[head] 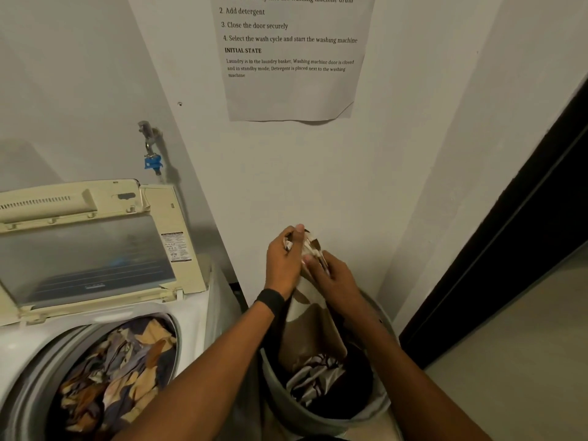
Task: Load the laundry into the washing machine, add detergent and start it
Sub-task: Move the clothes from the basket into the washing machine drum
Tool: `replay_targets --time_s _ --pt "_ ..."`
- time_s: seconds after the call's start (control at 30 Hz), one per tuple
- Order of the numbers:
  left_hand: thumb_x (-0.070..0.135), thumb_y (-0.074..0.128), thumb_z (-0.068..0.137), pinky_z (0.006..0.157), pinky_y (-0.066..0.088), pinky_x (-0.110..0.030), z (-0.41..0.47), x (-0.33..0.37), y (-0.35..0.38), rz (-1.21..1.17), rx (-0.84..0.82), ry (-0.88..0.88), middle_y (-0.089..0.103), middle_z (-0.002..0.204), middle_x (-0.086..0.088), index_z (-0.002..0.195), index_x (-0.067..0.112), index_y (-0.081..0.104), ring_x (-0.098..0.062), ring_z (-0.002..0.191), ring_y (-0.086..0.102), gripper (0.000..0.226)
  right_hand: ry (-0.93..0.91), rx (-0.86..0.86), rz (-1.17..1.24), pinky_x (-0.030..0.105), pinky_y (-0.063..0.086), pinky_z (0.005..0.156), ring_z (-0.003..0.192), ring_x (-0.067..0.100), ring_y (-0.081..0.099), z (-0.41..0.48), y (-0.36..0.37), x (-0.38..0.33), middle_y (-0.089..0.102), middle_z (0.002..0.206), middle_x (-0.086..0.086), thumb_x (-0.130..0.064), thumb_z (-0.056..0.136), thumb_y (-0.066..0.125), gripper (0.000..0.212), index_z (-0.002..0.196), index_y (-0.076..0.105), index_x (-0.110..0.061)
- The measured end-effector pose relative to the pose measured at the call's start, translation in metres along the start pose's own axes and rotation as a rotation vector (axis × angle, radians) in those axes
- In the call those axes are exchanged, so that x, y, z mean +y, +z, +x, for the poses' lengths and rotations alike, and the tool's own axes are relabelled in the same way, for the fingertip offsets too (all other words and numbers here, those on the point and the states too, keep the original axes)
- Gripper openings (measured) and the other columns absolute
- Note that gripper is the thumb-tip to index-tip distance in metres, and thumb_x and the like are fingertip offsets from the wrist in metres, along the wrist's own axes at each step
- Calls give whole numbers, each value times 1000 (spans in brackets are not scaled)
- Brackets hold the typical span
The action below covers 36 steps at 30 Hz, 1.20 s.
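A top-loading washing machine [197,316] stands at the left with its lid [89,249] raised. Its drum holds a patterned blue and tan cloth [117,367]. To its right sits a round grey laundry basket [318,421] with dark and white clothes inside. Above the basket, my left hand [283,262] and my right hand [334,278] both grip the top of a beige and white garment [311,326], which hangs down into the basket. No detergent is in view.
A sheet of printed instructions [292,58] hangs on the wall ahead. A tap with a blue fitting [151,148] sticks out of the wall above the machine. A dark door frame [509,233] runs along the right side.
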State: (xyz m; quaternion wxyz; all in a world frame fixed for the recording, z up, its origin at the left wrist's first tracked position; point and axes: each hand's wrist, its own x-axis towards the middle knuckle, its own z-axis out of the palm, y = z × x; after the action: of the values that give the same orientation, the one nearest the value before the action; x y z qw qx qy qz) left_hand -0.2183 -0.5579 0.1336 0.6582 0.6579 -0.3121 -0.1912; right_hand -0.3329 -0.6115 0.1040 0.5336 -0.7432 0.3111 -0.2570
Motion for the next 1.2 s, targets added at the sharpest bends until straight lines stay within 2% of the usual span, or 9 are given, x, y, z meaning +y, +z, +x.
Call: replay_targets --time_s 0.2,0.3,0.43,0.53,0.73,0.9,0.97,1.07,1.2 --pt "33 52 107 68 47 -17 25 16 -24 -10 131 15 63 64 11 77 18 62 -2 64 59 36 97 64 -67 37 59 68 74 13 68 -43 -21 33 71 81 -5 -57 96 58 28 99 71 -33" --pt "42 54 106 76 52 -30 22 10 -28 59 45 61 70 82 -11 91 6 67 -11 77 64 41 32 175 81 38 61 80 87 11 70 -31 -35 13 73 91 -7 -42 96 68 17 101 73 -26" --pt "49 61 98 84 51 -21 2 9 -17 59 -145 137 71 95 11 101 17 67 -6 94 67 33 -174 127 81 27 56 80 87 9 69 -7 -36 -37 74 89 -7 -31 102 63 17 99 75 -20" --pt "37 64 100 89 52 -19 -9 16 -6 -17 -228 83 76 103 12 110 23 71 -5 102 70 19 -218 4 78 15 53 81 94 4 71 4 -28 -54 76 97 -13 -22 104 59 21 114 76 -18" --pt "35 58 104 76 54 -18 -6 12 -10 -7 -74 0 73 83 1 96 13 72 -8 80 68 27 -93 -155 115 25 59 88 103 9 70 -2 -20 -41 74 110 -9 -26 102 61 26 126 69 -23" --pt "36 57 105 60 49 -19 2 9 -12 -54 147 -88 64 69 4 85 17 65 -3 61 60 29 -41 -66 60 28 55 61 71 15 69 -19 -23 -25 71 79 4 -35 94 73 24 95 73 -11" --pt "34 55 106 55 44 -16 10 13 -21 -38 190 -77 59 65 3 79 17 60 1 53 55 33 -6 -150 -57 42 53 67 72 23 67 -29 -31 -7 69 78 7 -44 95 71 29 92 73 -15" --pt "34 53 107 52 39 -14 19 18 -32 -25 249 -40 53 60 9 75 18 55 3 47 48 36 11 -178 -74 30 52 70 73 8 68 -40 -54 6 73 78 -8 -40 98 67 18 88 75 -29" --pt "39 53 106 57 42 -13 16 16 -31 -14 226 -38 52 57 18 78 22 56 3 51 49 33 63 -29 237 31 56 85 93 17 73 -39 -83 -10 77 100 9 -26 100 64 20 105 77 -12"
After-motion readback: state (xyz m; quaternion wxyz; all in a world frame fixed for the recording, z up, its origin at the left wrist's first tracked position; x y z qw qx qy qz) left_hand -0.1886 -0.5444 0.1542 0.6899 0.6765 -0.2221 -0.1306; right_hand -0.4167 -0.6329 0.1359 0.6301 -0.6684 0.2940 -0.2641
